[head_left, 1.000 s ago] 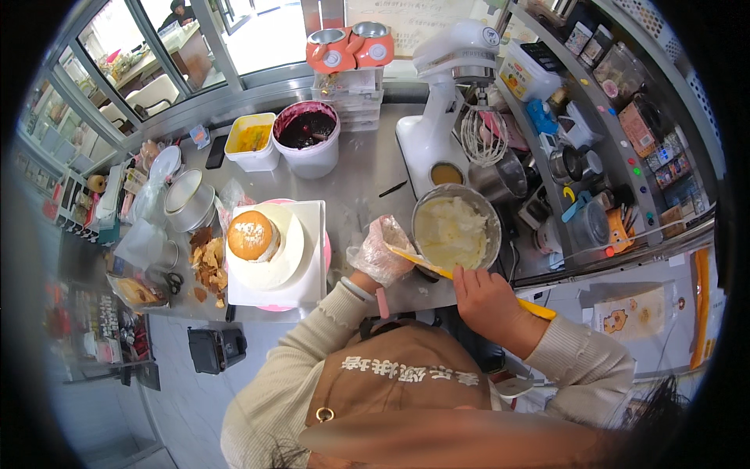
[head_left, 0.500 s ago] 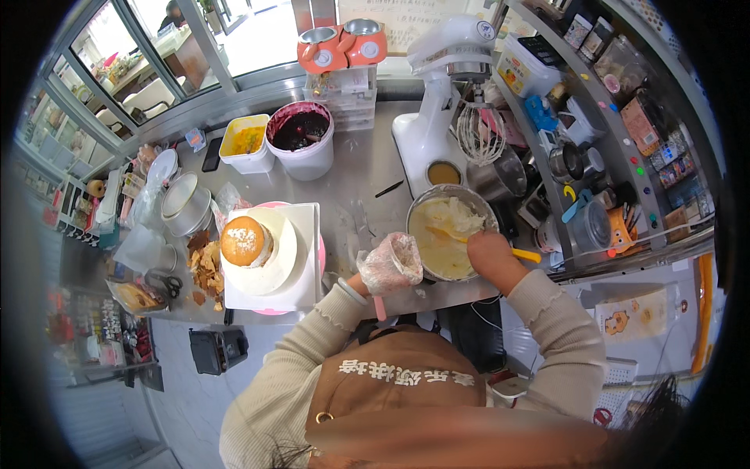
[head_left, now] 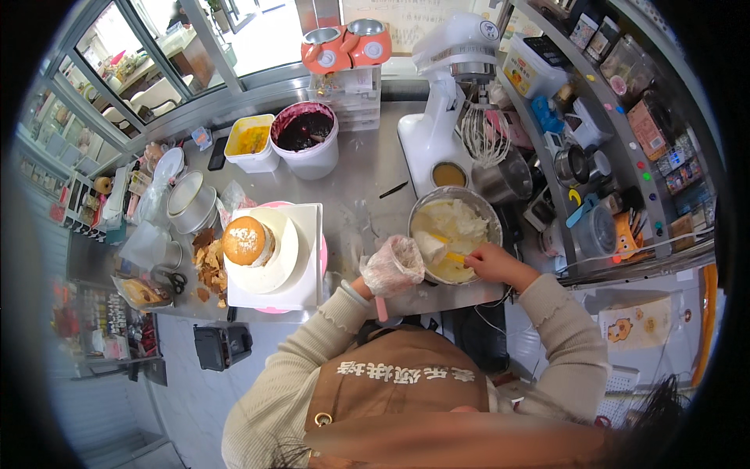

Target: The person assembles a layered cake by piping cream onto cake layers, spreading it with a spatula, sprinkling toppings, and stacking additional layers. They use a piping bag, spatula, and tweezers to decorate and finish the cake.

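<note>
My right hand (head_left: 497, 264) is closed around the yellow handle of a spatula (head_left: 455, 256). The spatula's blade carries a lump of pale cream and is over the left part of a metal bowl (head_left: 498, 220) holding more cream (head_left: 461, 219). Just left of the bowl, my left hand (head_left: 362, 288) grips a clear plastic piping bag (head_left: 394, 264). The bag's mouth is spread and folded back over that hand, hiding most of the fingers, and its inside looks smeared with white. A pink handle-like strip (head_left: 381, 308) shows below the bag.
A round sponge cake (head_left: 248, 241) sits on a white turntable board (head_left: 312, 273) at left, with brown scraps (head_left: 209, 266) beside it. Behind stand a bucket of dark filling (head_left: 305, 156), a yellow-filled tub (head_left: 251, 160) and a stand mixer (head_left: 437, 117). Crowded shelves (head_left: 582, 117) line the right.
The spatula has turned leftward, lifting cream on its blade toward the piping bag. My right hand now lies flatter along the handle. My left hand keeps its hold; the whole view has shifted slightly.
</note>
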Demonstrator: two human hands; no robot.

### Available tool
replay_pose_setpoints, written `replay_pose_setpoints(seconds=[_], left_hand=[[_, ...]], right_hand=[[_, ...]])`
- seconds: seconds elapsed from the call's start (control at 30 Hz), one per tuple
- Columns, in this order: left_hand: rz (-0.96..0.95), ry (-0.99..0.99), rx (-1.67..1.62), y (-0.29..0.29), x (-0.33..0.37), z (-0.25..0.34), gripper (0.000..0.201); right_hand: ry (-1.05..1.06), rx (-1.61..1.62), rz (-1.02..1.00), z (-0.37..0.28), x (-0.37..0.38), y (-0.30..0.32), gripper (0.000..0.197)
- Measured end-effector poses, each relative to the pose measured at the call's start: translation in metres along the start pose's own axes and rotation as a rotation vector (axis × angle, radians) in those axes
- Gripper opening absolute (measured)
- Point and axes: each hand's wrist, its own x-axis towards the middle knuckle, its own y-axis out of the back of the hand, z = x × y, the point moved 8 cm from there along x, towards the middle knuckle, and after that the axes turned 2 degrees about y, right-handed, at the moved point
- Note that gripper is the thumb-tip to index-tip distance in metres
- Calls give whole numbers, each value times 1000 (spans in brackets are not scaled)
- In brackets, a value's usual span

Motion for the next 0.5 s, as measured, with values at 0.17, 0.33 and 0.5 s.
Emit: replay_pose_setpoints(seconds=[0.17,0.33,0.5], left_hand=[[78,3,6,5,-3,10,83],[38,-238,300,-4,-6,46,91],[-146,-305,357,-26,-7,64,100]], right_hand=[[-59,342,2,2,-47,59,32],[29,107,-206,-61,-63,92,29],[195,-801,-47,-159,-43,103,24]])
